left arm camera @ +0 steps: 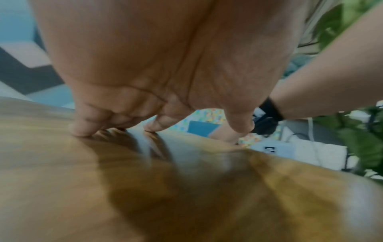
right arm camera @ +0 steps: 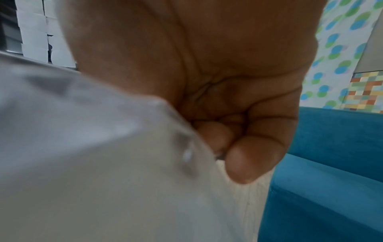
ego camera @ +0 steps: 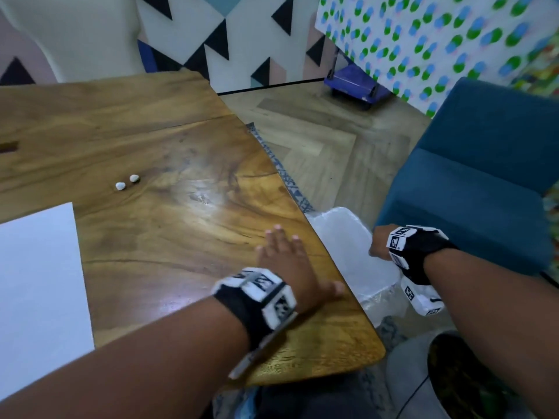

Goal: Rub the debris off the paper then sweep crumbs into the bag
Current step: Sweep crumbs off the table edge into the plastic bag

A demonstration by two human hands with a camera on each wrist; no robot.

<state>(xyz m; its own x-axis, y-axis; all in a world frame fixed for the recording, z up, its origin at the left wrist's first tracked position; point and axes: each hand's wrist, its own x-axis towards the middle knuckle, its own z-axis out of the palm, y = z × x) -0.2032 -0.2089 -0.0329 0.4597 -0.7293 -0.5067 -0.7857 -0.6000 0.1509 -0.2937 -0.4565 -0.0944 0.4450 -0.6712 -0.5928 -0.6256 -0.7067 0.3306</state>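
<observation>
My left hand (ego camera: 287,255) lies flat on the wooden table (ego camera: 169,225) close to its right edge, fingers straight and spread; in the left wrist view the fingertips (left arm camera: 82,131) press the wood. A clear plastic bag (ego camera: 351,246) hangs just past that edge, and my right hand (ego camera: 378,246) grips its rim with curled fingers (right arm camera: 244,163). The bag (right arm camera: 93,155) fills the left of the right wrist view. Two small white crumbs (ego camera: 127,182) sit on the table, far to the left of my left hand. A white sheet of paper (ego camera: 39,282) lies at the table's left.
A blue upholstered chair (ego camera: 484,176) stands right of the bag. A blue wheeled cart (ego camera: 357,83) sits on the wood floor beyond the table. Patterned panels line the back wall. A dark slot (ego camera: 9,146) marks the table's far left.
</observation>
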